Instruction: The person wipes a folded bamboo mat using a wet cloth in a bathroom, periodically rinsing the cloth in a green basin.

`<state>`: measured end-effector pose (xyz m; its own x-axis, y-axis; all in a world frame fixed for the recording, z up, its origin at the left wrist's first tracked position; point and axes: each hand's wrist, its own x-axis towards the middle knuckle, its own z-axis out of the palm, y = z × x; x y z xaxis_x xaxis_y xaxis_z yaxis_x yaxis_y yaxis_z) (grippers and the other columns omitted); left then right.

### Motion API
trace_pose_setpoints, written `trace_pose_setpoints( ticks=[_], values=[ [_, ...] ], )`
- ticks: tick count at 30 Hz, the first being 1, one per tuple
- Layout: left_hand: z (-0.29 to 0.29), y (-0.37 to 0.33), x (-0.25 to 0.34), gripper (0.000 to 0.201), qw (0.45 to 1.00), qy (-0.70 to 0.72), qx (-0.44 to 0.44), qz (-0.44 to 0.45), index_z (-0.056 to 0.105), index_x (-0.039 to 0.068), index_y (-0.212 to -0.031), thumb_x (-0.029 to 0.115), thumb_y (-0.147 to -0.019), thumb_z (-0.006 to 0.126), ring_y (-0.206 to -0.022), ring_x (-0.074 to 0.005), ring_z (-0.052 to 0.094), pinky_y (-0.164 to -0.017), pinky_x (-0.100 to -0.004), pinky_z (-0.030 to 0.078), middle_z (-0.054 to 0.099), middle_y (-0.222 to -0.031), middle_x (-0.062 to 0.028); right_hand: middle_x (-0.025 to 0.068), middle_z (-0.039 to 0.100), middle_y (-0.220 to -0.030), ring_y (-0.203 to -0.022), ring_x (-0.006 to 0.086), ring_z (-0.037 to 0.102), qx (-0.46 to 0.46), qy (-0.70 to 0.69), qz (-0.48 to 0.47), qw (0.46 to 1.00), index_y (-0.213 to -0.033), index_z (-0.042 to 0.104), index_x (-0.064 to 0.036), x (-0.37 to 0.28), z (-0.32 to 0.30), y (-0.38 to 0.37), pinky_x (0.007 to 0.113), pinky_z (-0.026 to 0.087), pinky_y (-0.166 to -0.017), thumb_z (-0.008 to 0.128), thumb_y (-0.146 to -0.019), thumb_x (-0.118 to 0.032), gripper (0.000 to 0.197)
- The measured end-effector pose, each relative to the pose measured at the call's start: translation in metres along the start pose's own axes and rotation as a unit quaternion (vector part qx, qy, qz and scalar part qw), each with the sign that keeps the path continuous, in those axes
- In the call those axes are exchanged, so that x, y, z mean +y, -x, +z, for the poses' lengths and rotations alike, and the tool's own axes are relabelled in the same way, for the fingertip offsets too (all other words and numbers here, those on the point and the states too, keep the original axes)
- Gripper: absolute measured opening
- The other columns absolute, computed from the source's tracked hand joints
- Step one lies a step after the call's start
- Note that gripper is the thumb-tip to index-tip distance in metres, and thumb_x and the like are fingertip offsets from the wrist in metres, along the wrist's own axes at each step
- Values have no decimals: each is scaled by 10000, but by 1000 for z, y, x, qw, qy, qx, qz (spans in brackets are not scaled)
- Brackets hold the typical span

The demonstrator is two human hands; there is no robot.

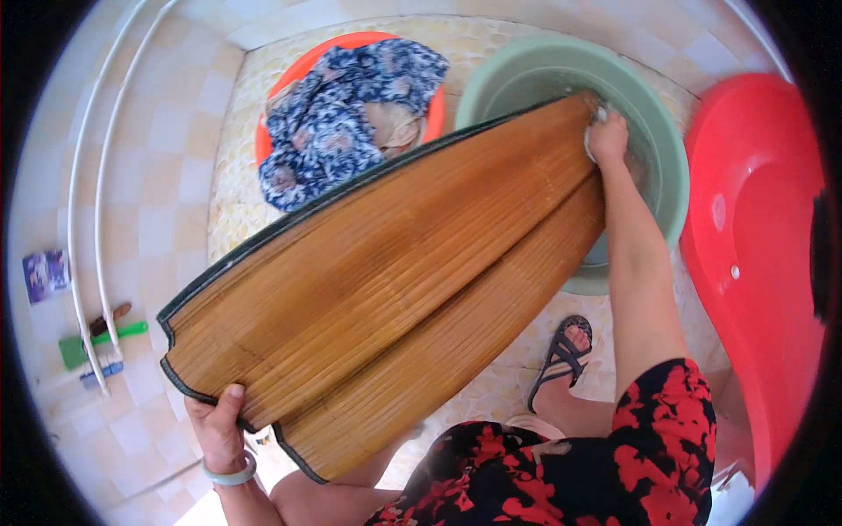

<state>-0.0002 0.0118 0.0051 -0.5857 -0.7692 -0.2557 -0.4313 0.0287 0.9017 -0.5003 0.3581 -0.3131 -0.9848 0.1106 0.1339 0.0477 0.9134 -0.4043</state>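
Left of the mat, two white pipes [99, 210] run up the tiled wall; beside them hangs one green brush-like tool [74, 352], its exact kind hard to make out. At the mat's near end, the left hand [217, 430], wearing one pale bangle [231, 471], pinches the dark-bound edge, thumb on top, fingers hidden underneath. The single brown slatted mat [377, 272] slants between both hands, its far end over a green basin, a crease running lengthwise. Beyond the mat's far-side edge stands one orange-red basin [351, 40], heaped with blue floral fabric [329, 105] and partly covered by it. On the mat's near side, one sandalled foot [570, 351] shows. At the mat's far end, the right arm reaches out nearly straight; the right hand [609, 138] is curled around a white wad [590, 145], mostly covered. I cannot tell whether its fingers also grip the mat. The mat hides part of the green basin [677, 175]. Right of the mat, beyond that basin, one red tub [759, 131] is cut off.
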Motion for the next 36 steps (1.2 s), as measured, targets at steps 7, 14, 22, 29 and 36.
trace_pose_setpoints(
  ticks=[7,14,22,29,36],
  values=[
    [-1,21,8,348,996,-66,-53,-18,538,-4,-1131,-55,-793,606,-971,-147,547,-854,-287,441,599,-1043,-56,154,459,-1195,-1027,357,511,-108,-112,-225,962,-1189,474,-114,-58,-99,66,407,435,-879,538,-760,-53,438],
    [-5,27,8,207,967,-166,-123,149,624,-4,-964,-66,-767,631,-865,-127,577,-763,-273,475,635,-954,-45,141,489,-1121,-968,382,522,-187,21,-406,894,-1137,464,-100,-73,-159,74,431,469,-785,554,-704,19,458],
    [-8,38,-25,362,950,-198,-174,169,603,19,-1084,-74,-736,643,-1041,-203,547,-875,-306,433,590,-1133,-94,137,539,-1184,-1038,317,545,-239,8,-394,888,-1263,464,-119,-20,-149,126,380,476,-845,529,-705,13,577],
    [-22,47,-1,605,965,-149,-215,13,395,-3,-1304,-74,-733,581,-1207,-251,433,-1007,-343,332,496,-1264,-108,151,537,-1199,-1052,318,541,-290,38,-364,884,-1336,394,-187,-23,-149,122,393,460,-870,498,-700,32,681],
    [-3,27,12,324,980,-168,-106,29,563,-35,-1119,206,-907,519,-931,-137,527,-856,-301,405,605,-996,-77,187,604,-1060,-965,344,574,-324,81,-256,907,-1379,308,-224,-28,-151,123,445,466,-795,485,-725,3,714]
  ],
)
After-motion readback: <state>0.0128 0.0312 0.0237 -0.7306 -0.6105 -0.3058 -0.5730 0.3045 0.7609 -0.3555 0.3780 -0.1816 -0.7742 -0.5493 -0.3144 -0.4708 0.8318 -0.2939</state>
